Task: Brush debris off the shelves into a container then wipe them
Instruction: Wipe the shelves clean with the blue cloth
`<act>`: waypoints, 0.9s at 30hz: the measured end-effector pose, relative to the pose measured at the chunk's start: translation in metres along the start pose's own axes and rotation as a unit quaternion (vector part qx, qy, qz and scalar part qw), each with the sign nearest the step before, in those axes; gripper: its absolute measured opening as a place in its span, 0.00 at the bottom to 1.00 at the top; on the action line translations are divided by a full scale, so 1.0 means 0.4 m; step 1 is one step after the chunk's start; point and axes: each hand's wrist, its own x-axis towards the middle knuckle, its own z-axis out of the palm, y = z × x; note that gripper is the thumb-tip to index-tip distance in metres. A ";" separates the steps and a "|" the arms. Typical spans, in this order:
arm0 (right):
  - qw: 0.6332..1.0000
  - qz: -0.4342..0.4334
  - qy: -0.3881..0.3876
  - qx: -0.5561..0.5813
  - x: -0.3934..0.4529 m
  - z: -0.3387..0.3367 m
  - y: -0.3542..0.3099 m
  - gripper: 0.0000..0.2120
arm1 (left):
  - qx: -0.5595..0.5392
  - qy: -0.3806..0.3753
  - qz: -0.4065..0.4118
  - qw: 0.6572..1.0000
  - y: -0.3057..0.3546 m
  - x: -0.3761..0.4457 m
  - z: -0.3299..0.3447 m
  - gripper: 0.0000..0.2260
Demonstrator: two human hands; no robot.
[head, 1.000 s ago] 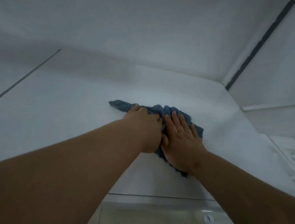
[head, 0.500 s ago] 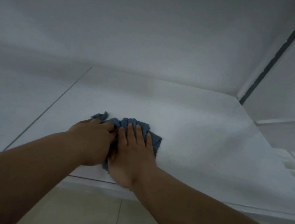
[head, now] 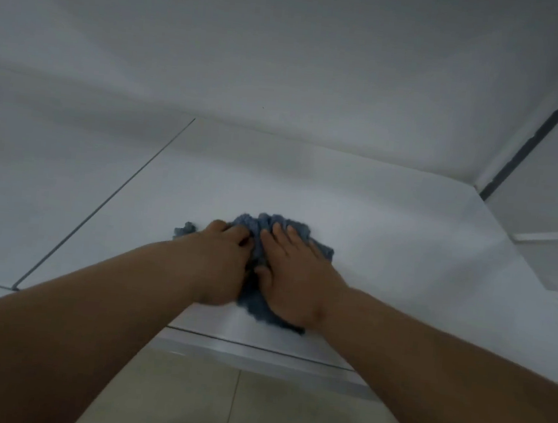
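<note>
A bunched blue cloth (head: pixel 268 240) lies on a white shelf (head: pixel 386 241), near its front edge. Both hands rest on it side by side. The right hand (head: pixel 294 276) lies flat, fingers straight and spread; the left hand (head: pixel 223 257) has its fingers curled down into the fabric, gripping it. White panels enclose the shelf — a back wall (head: pixel 284 60) and a side panel (head: pixel 39 156) on the left. Below the front edge, pale floor tiles (head: pixel 187 399) show.

no readable text, labels or numbers anywhere
</note>
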 end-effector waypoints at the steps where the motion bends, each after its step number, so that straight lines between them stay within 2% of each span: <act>1: 1.000 0.024 -0.012 0.001 0.024 -0.001 0.008 0.29 | 0.025 0.003 0.022 0.999 -0.003 0.018 -0.014 0.19; 3: 0.998 0.054 -0.012 0.012 0.044 -0.008 -0.001 0.28 | 0.050 -0.014 0.026 0.998 -0.009 0.040 -0.023 0.19; 5: 0.998 0.061 -0.005 0.016 0.024 -0.005 -0.025 0.29 | 0.023 -0.017 0.035 0.999 -0.019 0.046 -0.008 0.19; 9: 1.000 0.000 -0.002 0.010 -0.110 0.017 -0.085 0.34 | -0.114 -0.062 0.009 0.991 -0.009 -0.027 -0.019 0.13; 11: 0.998 -0.043 0.041 -0.011 -0.186 0.022 -0.106 0.35 | -0.137 -0.030 -0.021 0.990 0.022 -0.080 -0.030 0.11; 14: 0.993 -0.060 0.094 -0.036 -0.214 0.029 -0.099 0.29 | -0.177 0.040 -0.095 0.979 0.042 -0.106 -0.008 0.12; 18: 0.999 -0.043 0.030 -0.004 -0.073 0.015 -0.071 0.38 | -0.152 0.017 -0.065 0.986 -0.006 -0.054 0.036 0.18; 21: 1.000 0.011 0.004 -0.006 0.048 0.004 -0.068 0.32 | -0.045 -0.038 -0.003 0.998 -0.058 0.015 0.072 0.26; 23: 0.999 0.035 -0.021 0.002 0.079 -0.005 -0.080 0.29 | -0.059 -0.072 -0.025 0.995 -0.079 0.029 0.088 0.29; 25: 0.999 0.034 -0.016 -0.007 0.062 -0.003 -0.096 0.29 | -0.094 -0.056 -0.030 0.994 -0.075 0.001 0.090 0.28; 27: 1.000 -0.002 -0.004 -0.013 0.019 0.011 -0.115 0.29 | -0.156 0.007 -0.075 0.985 -0.052 -0.069 0.093 0.26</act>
